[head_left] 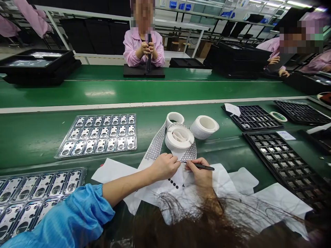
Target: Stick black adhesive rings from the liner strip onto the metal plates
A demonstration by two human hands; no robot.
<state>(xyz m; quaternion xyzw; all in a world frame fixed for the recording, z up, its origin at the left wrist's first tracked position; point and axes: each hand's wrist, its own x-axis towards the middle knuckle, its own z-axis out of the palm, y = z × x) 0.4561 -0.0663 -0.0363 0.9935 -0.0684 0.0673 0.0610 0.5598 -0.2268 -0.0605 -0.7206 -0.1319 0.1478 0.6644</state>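
Black tweezers (204, 166) lie between the fingers of my right hand (201, 172), their tips pointing left over the sticker strip. My left hand (165, 166) is closed just beside those tips; what its fingers pinch is hidden. Directly ahead stands a white roll (179, 136), whose strip of ring-outlined stickers (190, 155) runs down towards both hands. A second strip with round outlines (156, 144) slants down from another white roll (175, 119) behind it. Several black dots (173, 183) show on white paper below my left hand.
Clear trays of silvery parts (97, 135) (38, 196) lie at left. A third white roll (204, 126) stands right of centre. Black compartment trays (287, 162) fill the right side. Loose white sheets (281, 198) lie near me. Across the green bench (155, 93), a person in pink (129, 51) holds a dark panel.
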